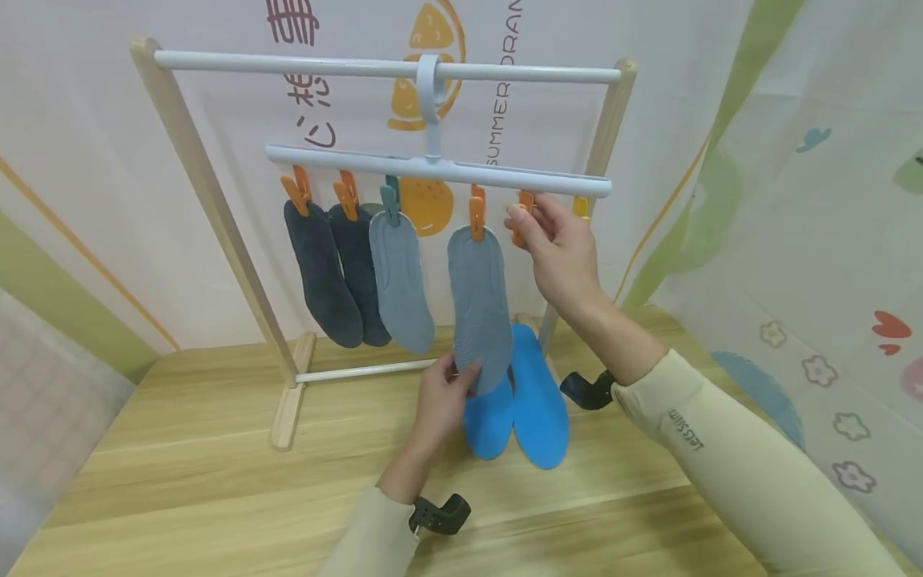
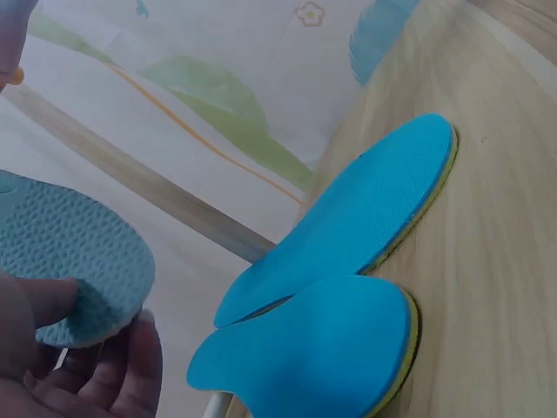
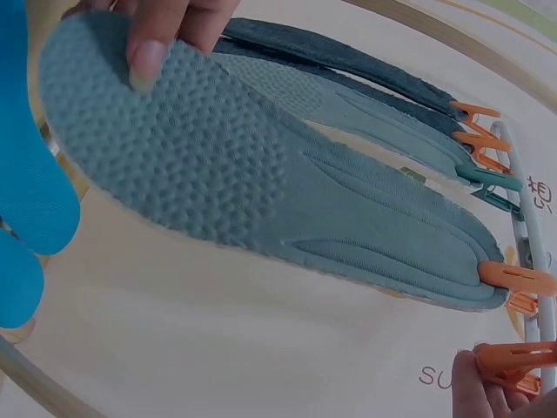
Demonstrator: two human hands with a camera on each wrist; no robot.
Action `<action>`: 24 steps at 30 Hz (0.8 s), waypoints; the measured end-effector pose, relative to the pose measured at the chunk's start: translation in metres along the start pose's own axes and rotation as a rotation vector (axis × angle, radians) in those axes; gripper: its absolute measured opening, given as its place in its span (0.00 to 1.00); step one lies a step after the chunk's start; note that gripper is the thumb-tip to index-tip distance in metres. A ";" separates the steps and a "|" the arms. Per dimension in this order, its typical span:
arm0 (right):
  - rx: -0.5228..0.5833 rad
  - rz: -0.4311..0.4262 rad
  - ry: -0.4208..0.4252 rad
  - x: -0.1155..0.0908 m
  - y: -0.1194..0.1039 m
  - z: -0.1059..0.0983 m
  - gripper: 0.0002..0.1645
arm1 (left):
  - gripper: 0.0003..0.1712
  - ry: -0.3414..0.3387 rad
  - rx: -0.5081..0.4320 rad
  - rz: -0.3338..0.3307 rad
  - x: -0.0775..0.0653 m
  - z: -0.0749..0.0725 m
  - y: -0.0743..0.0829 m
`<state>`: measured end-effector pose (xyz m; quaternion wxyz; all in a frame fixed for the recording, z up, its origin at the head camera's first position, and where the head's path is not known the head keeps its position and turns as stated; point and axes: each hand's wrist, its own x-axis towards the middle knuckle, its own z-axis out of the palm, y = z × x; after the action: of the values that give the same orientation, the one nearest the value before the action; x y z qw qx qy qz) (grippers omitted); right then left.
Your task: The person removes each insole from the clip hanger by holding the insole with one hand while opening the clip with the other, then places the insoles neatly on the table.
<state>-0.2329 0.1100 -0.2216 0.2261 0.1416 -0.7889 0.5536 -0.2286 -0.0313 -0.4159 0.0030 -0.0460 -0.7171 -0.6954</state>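
A grey-blue insole point(image 1: 480, 296) hangs by its heel from an orange clip point(image 1: 477, 213) on the white hanger bar point(image 1: 360, 160). My left hand point(image 1: 441, 401) pinches its toe end, thumb on the dimpled face and fingers behind, as the left wrist view shows. Up at the bar, my right hand point(image 1: 566, 252) pinches another orange clothespin point(image 3: 522, 359), which has no insole in it. Left of the held insole hang a second grey-blue insole point(image 1: 402, 280) from a green clip point(image 1: 390, 200) and two dark insoles point(image 1: 324, 276) from orange clips.
Two bright blue insoles point(image 2: 348, 218) lie on the wooden table point(image 1: 180, 481) behind and right of my left hand. A wooden rack with a white top rod point(image 1: 288, 64) carries the hanger. A yellow clip point(image 1: 581, 207) sits at the bar's right end, beside my right hand.
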 end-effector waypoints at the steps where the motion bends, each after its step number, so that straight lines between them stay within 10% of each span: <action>1: -0.001 -0.001 0.002 0.000 0.000 0.000 0.25 | 0.18 -0.002 0.009 0.012 -0.001 -0.001 0.001; 24: 0.074 -0.073 0.100 -0.020 0.015 -0.006 0.29 | 0.18 -0.068 -0.001 0.074 -0.004 -0.002 0.004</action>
<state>-0.2218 0.1198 -0.2421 0.2799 0.1509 -0.7498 0.5802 -0.2243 -0.0331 -0.4117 0.0044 -0.0963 -0.7142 -0.6933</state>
